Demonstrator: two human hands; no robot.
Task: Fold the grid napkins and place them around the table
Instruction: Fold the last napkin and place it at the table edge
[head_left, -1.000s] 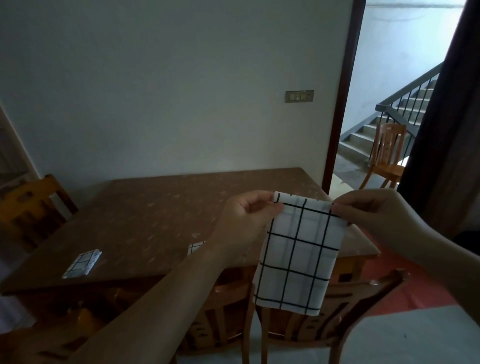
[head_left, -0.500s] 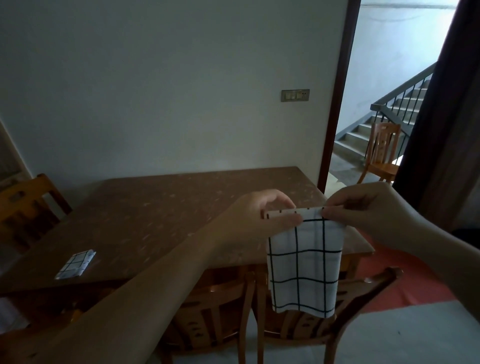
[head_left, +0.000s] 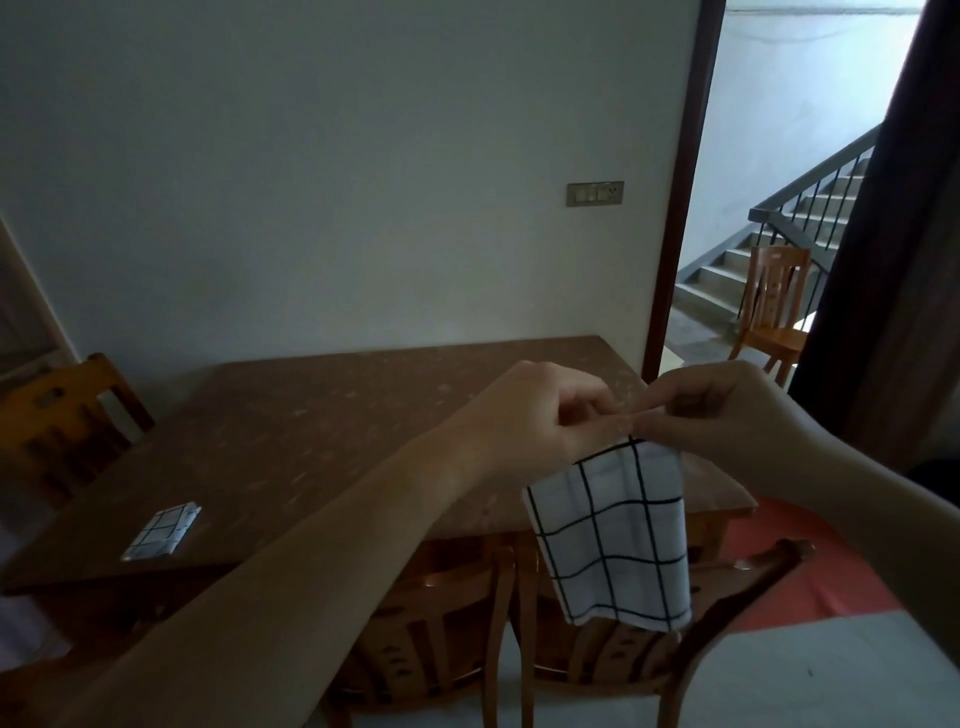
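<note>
While both hands meet in mid-air, the left hand (head_left: 540, 415) and right hand (head_left: 722, 410) pinch the napkin (head_left: 613, 535) by its top edge; it hangs below them over a chair (head_left: 727, 587). Loosen either pinch and the layers could slide apart, spoiling the fold.

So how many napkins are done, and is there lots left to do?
One folded napkin already lies on the table near its left corner. A second grid napkin is in the air: the left hand and right hand pinch its top edge together, so it is mid-fold. It must be finished and laid down. The other places in view have no napkin; whether more napkins remain cannot be seen.
</note>
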